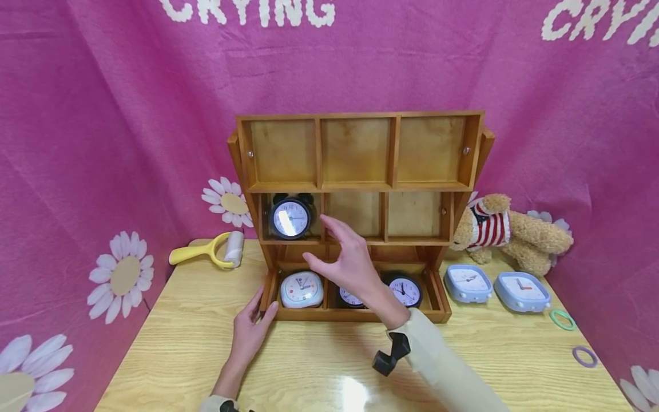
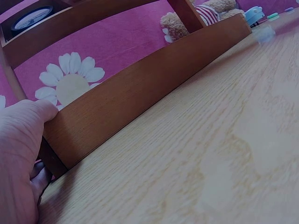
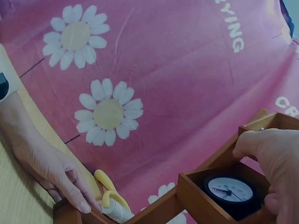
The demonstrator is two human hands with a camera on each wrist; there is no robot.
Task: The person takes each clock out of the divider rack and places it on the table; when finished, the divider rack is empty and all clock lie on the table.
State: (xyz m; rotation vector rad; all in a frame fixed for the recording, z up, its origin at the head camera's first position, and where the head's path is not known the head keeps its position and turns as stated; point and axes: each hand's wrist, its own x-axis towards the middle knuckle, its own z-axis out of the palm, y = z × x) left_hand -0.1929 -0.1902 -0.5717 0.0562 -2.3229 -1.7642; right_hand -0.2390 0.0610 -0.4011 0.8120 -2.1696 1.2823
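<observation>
A brown three-tier wooden display shelf stands on the table, each tier split into compartments. My left hand grips its bottom left front corner, the thumb over the front board and the fingers along the side. My right hand hovers in front of the middle tier, thumb and fingers spread apart with nothing between them. Just left of it, a black twin-bell alarm clock sits in the middle tier's left compartment. In the bottom tier are a white rounded clock, a black clock partly behind my right forearm, and another black clock.
Two light blue clocks lie right of the shelf, near a teddy bear in a striped shirt. A green ring and a purple ring lie at the right edge. To the left lies a yellow-handled lint roller. Pink flowered cloth surrounds the table.
</observation>
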